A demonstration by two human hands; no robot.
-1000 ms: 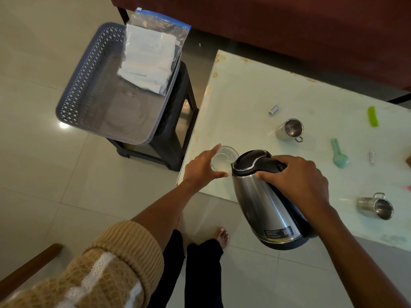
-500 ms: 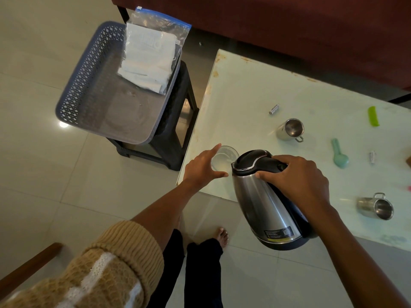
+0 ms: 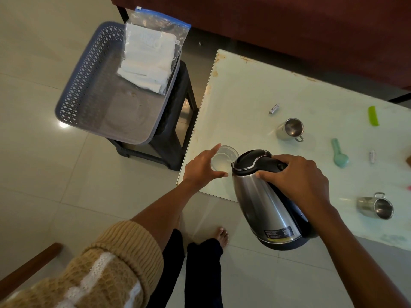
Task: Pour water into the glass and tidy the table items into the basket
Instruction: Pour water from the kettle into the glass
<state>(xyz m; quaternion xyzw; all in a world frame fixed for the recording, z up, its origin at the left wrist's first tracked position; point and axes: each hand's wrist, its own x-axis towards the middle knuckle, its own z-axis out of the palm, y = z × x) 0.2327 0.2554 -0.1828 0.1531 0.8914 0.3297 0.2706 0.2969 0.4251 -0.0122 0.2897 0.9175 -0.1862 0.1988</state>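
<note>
A clear glass [image 3: 224, 157] stands near the table's front left corner. My left hand [image 3: 203, 168] curls around its left side, thumb and forefinger on the rim's sides. My right hand [image 3: 298, 177] grips the black handle of a steel kettle [image 3: 264, 201], which is tilted with its spout over the glass. A grey perforated basket [image 3: 89, 85] sits on a black stool left of the table, with a zip bag of white papers [image 3: 151, 56] leaning in it.
On the pale table [image 3: 242, 85] lie a battery [image 3: 274, 108], a steel cup on its side [image 3: 290, 129], a green spoon [image 3: 339, 153], a second battery [image 3: 372, 156], a green clip [image 3: 373, 115] and another tipped steel cup [image 3: 375, 206]. A dark red sofa [image 3: 289, 25] runs behind.
</note>
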